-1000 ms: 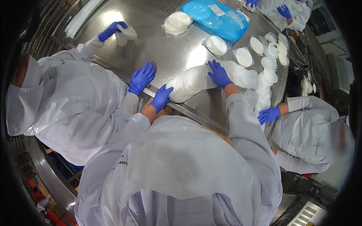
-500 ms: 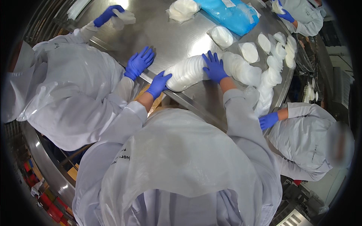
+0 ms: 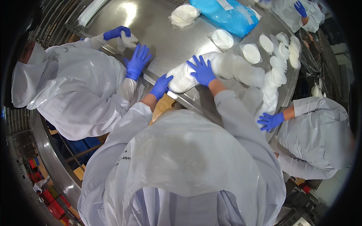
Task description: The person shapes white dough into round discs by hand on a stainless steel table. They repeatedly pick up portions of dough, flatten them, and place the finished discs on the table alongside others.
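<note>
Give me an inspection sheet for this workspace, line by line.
Surface: shiny steel table, reflecting a lamp.
Job's things: long stack of white discs lying on its side near the table edge.
Clutter: blue bag, small disc piles, more discs at the right.
Hands: left hand at the stack's near end, right hand flat on top; both in blue gloves.
Cables: nothing seen.
Surroundings: co-worker's glove on the table at left, another's glove at right; red crates on the floor.
</note>
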